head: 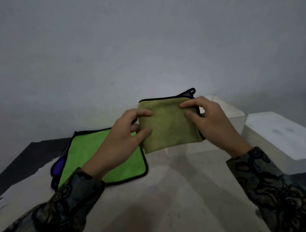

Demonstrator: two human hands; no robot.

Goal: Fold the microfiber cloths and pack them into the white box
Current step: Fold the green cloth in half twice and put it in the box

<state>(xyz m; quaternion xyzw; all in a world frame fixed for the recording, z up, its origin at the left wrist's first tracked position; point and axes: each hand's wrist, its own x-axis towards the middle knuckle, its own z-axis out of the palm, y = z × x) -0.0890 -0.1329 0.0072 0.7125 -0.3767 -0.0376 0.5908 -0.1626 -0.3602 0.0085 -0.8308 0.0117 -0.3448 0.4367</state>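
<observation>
A folded olive-yellow microfiber cloth [168,125] with black trim and a black loop at its top right corner is held up above the table. My left hand [121,140] pinches its left edge. My right hand [212,123] grips its right edge. A bright green cloth [90,153] with black trim lies flat on the table at the left, under my left wrist. A purple cloth [59,165] peeks out from beneath the green one. The white box [235,122] stands behind the held cloth at the right, partly hidden by my right hand.
A second white block or lid [281,138] lies at the far right beside the box. The table has a pale cover [161,194]; a dark surface [24,160] shows at the left. A grey wall fills the background.
</observation>
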